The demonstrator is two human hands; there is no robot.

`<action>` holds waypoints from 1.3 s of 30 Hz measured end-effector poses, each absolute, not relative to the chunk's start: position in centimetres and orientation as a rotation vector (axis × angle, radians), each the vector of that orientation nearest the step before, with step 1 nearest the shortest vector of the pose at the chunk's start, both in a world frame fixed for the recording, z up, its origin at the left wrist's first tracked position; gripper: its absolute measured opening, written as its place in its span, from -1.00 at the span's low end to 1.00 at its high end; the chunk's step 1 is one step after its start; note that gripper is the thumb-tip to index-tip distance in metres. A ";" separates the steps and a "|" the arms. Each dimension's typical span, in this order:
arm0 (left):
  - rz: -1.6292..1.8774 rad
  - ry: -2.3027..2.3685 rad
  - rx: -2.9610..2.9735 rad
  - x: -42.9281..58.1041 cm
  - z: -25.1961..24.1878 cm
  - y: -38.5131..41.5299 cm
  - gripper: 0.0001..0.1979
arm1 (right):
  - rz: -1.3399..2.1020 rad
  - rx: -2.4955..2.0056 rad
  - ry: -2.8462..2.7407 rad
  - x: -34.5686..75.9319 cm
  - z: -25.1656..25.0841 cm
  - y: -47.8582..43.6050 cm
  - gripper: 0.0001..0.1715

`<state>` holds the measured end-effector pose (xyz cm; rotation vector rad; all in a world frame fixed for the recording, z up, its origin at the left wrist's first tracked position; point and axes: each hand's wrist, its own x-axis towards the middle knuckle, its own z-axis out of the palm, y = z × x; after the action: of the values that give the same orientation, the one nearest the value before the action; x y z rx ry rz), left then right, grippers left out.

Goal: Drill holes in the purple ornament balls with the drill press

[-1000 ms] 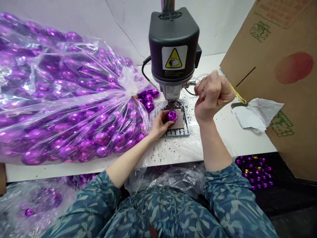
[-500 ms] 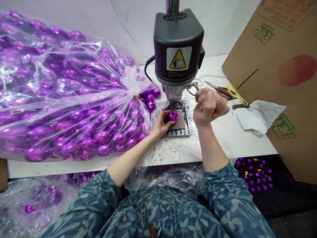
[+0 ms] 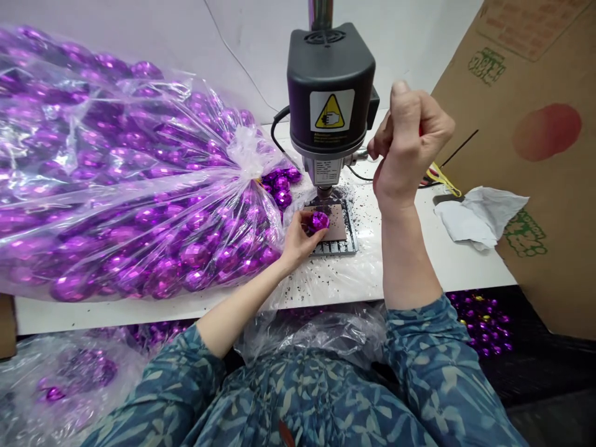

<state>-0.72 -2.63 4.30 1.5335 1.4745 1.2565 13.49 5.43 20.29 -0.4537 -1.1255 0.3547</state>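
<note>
Between the thumb and fingers of my left hand (image 3: 300,239) is a shiny purple faceted ball (image 3: 320,221). It is held over a brown board (image 3: 335,225) on the slotted metal base (image 3: 351,245) of a black drill press (image 3: 331,87). The chuck (image 3: 325,192) hangs just above and behind the ball. My right hand (image 3: 410,139) is closed in a raised fist at the right of the machine, around its feed lever, which the fingers mostly hide. Part of the silver lever hub (image 3: 359,154) shows beside the fist.
A large tied clear bag (image 3: 139,186) of purple balls fills the left. Loose purple balls (image 3: 282,197) lie by its knot. Dark shavings are scattered around the base. On the right are crumpled white paper (image 3: 479,214), yellow-handled scissors (image 3: 444,180) and a big cardboard box (image 3: 535,186).
My right fist has risen with the lever, up and slightly right. My left hand has shifted a little to the left with the ball, which has turned in the fingers.
</note>
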 end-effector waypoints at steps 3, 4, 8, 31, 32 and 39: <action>0.939 1.396 1.729 -2.1 6.5 -7.0 -0.68 | 0.382 -0.497 -1.146 13.6 20.8 5.8 -0.18; 0.758 1.306 1.825 -2.6 7.0 -8.8 -0.69 | 0.370 -0.524 -1.162 13.7 20.6 5.9 -0.18; 0.070 1.070 2.191 -4.1 7.0 -15.1 -0.59 | 0.337 -0.637 -1.194 13.8 19.8 6.1 -0.18; 1.145 1.928 2.065 -8.3 10.0 1.5 -0.50 | 0.323 -0.507 -1.107 13.3 20.1 5.2 -0.21; 1.185 1.840 2.038 -8.1 10.5 -0.3 -0.49 | 0.327 -0.505 -1.111 13.3 20.1 5.2 -0.22; 0.962 1.251 1.573 -4.7 7.3 -5.4 -0.50 | 0.268 -0.578 -1.185 13.4 19.8 5.3 -0.25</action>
<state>-4.75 -5.43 7.26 1.5732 1.2506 0.9623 13.44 5.29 19.84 -0.5784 -1.1848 0.2685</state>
